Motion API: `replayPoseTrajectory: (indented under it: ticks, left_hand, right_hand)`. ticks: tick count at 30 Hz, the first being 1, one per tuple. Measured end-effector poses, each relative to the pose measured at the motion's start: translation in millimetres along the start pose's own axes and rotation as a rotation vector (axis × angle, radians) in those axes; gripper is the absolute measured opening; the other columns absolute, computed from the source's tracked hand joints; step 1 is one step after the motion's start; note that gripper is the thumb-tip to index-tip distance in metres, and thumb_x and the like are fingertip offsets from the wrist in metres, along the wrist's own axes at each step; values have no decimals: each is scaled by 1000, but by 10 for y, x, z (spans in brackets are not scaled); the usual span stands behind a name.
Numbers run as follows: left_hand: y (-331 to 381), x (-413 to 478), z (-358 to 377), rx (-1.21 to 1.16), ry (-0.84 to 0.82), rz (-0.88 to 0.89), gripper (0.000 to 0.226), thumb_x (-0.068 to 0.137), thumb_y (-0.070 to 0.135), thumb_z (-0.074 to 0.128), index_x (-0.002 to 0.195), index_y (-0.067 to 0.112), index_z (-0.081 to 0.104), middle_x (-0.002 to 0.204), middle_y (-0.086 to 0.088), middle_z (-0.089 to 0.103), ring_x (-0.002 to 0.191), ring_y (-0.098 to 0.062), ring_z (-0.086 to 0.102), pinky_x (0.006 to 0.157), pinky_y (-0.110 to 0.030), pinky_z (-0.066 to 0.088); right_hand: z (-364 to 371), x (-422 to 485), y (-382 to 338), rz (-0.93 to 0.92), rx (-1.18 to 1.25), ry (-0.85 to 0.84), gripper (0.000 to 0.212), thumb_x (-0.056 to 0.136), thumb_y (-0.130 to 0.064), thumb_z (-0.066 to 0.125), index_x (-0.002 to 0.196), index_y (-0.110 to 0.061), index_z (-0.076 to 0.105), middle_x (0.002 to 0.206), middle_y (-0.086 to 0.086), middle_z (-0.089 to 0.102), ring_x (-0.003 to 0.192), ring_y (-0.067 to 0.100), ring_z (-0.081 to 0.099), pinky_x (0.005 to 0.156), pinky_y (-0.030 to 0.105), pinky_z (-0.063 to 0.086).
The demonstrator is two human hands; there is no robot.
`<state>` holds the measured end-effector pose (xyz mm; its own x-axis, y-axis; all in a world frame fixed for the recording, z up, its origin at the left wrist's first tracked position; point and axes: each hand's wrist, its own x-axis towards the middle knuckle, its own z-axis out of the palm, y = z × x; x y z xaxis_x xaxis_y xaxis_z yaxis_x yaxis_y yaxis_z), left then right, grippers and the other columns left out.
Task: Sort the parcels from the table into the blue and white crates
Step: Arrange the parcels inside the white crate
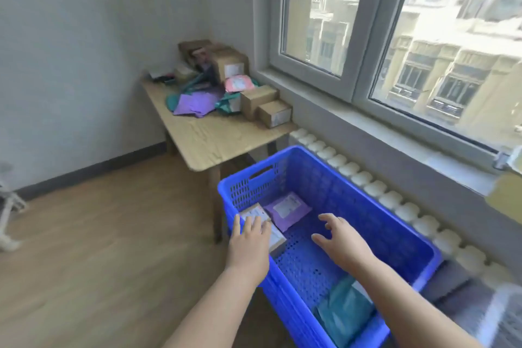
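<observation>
**Hands over blue crate, box under left fingers**

Left hand [250,237] reaches over the crate's near-left rim, fingers straight and together, laid flat on a small cardboard box [255,213] in the corner of the blue crate [367,200]. It is pressing or steadying, not gripping, and looks like it is seating the box against the wall. Right hand [339,237] hovers over the crate floor to the right of the left hand, fingers spread and slightly bent, holding nothing; probably ready to tidy or pull out. Purple mailer [286,210] lies label up just beyond and between the two hands, touching the box. Teal mailer [344,311] sits at the crate's near end, under the right forearm. So three items are in blue, kept low and flat, which leaves room. Most parcels [226,85] are unsorted, heaped well beyond both hands at the far end of the tabletop [214,141]. White crate not in view. Early in the task, I judge.
</observation>
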<state>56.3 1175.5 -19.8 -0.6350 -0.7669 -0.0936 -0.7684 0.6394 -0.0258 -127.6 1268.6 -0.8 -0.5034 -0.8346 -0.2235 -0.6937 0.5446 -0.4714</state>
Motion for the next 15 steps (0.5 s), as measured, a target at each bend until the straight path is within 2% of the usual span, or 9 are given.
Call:
replayPoseTrajectory:
  ticks: [5, 9, 12, 15]
  left_hand:
    - [-1267, 199, -68, -157, -24, -170, 64, 97, 15, 44, 157, 19, 20, 165, -6, 15, 152, -24, 11, 124, -46, -3]
    - [-2189, 405, -170, -249, -25, -211, 63, 99, 18, 45, 157, 22, 21, 165, -3, 15, 153, -22, 11, 125, -42, 0]
    - [-2740, 649, -213, -277, 0, -223, 62, 100, 17, 43, 157, 22, 20, 166, -3, 14, 153, -21, 10, 125, -42, 1]
    - [-3075, 872, -244, -307, 9, -243, 61, 100, 17, 42, 157, 22, 21, 166, -2, 15, 153, -20, 10, 125, -42, 1]
  right_hand:
    - [441, 627, -1153, -79, -39, -40, 61, 95, -43, 57, 149, -26, 34, 142, 0, 46, 128, 19, 49, 95, 31, 45]
    - [740, 1051, -2005, -115, -26, -46, 60, 96, -43, 57, 149, -28, 34, 137, -1, 48, 118, 17, 55, 81, 27, 44]
    - [922, 1361, -2490, -141, -7, -44, 60, 96, -42, 57, 149, -27, 35, 138, 0, 47, 124, 18, 51, 93, 31, 45]
    - [1035, 1635, -2803, -157, -12, -58, 60, 96, -42, 57, 149, -27, 35, 138, -1, 47, 127, 19, 49, 95, 30, 44]
